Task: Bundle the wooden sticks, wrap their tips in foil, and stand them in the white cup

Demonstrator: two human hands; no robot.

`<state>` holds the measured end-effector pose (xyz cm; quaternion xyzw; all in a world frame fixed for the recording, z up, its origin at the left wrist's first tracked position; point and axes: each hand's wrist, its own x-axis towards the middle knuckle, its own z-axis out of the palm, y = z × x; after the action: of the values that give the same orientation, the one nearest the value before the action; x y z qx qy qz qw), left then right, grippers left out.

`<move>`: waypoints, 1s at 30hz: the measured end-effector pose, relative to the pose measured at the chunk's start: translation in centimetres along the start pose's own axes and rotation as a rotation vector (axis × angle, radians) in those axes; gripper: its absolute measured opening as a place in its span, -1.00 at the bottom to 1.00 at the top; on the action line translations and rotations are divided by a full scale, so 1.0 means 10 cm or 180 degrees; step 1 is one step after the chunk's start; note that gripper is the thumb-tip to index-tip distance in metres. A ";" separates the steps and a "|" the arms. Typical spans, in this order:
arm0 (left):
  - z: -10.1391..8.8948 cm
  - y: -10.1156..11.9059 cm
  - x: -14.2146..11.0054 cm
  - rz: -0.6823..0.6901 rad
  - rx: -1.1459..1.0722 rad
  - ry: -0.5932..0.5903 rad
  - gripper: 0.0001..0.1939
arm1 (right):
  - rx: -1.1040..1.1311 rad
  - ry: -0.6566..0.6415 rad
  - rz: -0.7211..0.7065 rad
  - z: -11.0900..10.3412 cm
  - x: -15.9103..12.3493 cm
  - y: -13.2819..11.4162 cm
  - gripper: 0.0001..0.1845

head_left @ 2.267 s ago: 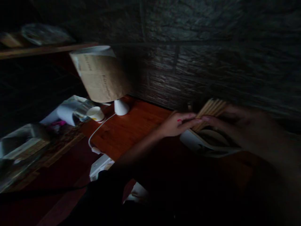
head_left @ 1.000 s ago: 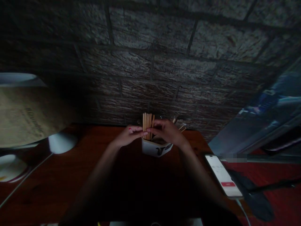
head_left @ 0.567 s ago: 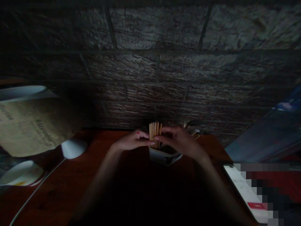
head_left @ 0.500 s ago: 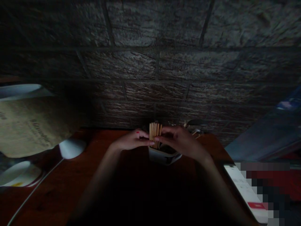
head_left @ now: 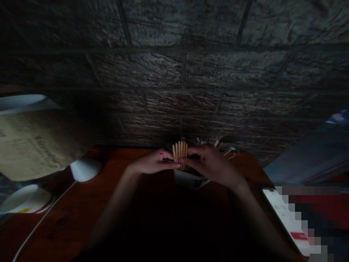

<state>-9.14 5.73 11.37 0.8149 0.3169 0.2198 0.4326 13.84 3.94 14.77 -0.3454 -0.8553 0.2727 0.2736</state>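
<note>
A row of several pale wooden chopsticks (head_left: 180,150) stands nearly upright between my two hands. My left hand (head_left: 155,161) is closed on their left side, thumb laid across the front. From the right, my right hand (head_left: 209,160) pinches the same bundle, with its thumb in front and its fingers behind. Directly below sits a small light-coloured container (head_left: 188,180), its rim partly hidden by my right hand. Whether the lower ends of the chopsticks reach inside the container, I cannot tell.
Behind the wooden table (head_left: 114,171) rises a dark brick wall (head_left: 163,69). At left are a lamp with a printed shade (head_left: 35,142), its white base (head_left: 85,169) and cord, and a white cup (head_left: 25,200). Beyond my right hand lie wrapped sticks (head_left: 230,152). A lit phone (head_left: 286,218) is at right.
The tops of the chopsticks have fanned slightly apart and lean a little left. Both hands keep nearly the same grip. The view has shifted slightly.
</note>
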 end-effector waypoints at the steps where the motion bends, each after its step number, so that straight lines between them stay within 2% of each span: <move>1: 0.00 0.00 0.00 0.0008 -0.0019 -0.0014 -0.76 | -0.0023 0.0003 -0.0003 0.00 0.00 0.00 -0.77; 11: 0.03 -0.01 0.04 -0.0022 0.0036 0.0101 -0.74 | 0.0242 0.0041 -0.0019 0.01 0.05 0.10 -0.74; 19: 0.03 0.03 0.04 -0.0062 -0.0101 0.0133 -0.76 | 0.0169 0.0075 0.0068 -0.01 0.05 0.07 -0.75; 30: 0.02 -0.04 0.02 -0.0094 -0.0083 0.0029 -0.73 | 0.0166 0.0032 0.0044 -0.01 0.02 0.02 -0.72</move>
<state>-8.96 5.93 10.96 0.8035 0.3280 0.2212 0.4449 13.87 4.23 14.80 -0.3453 -0.8441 0.2950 0.2849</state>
